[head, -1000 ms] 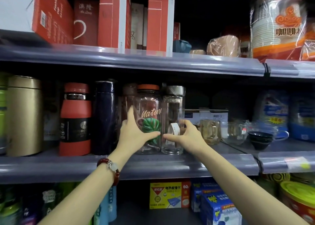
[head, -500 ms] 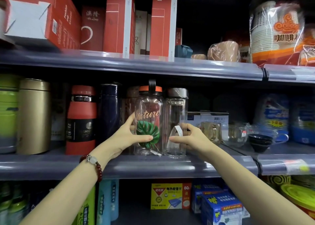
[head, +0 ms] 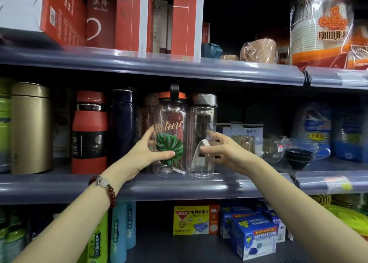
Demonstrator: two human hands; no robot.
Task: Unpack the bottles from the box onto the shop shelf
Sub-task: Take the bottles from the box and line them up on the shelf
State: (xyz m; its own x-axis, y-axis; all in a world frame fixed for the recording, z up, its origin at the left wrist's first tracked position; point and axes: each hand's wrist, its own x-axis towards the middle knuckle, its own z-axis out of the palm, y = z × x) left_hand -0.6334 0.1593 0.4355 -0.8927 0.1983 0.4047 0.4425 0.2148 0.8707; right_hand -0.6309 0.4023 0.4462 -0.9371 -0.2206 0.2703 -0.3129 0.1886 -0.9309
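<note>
Clear leaf-print bottle [head: 170,131], seemingly empty.

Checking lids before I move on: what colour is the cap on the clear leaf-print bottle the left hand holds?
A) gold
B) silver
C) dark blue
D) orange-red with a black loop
D: the leaf-print bottle gripped by the left hand has an orange-red cap with a black carry loop; the silver cap belongs to the plain clear bottle beside it, held by the right hand.

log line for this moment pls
left hand grips leaf-print bottle | right hand grips clear bottle | both upright on middle shelf
</note>
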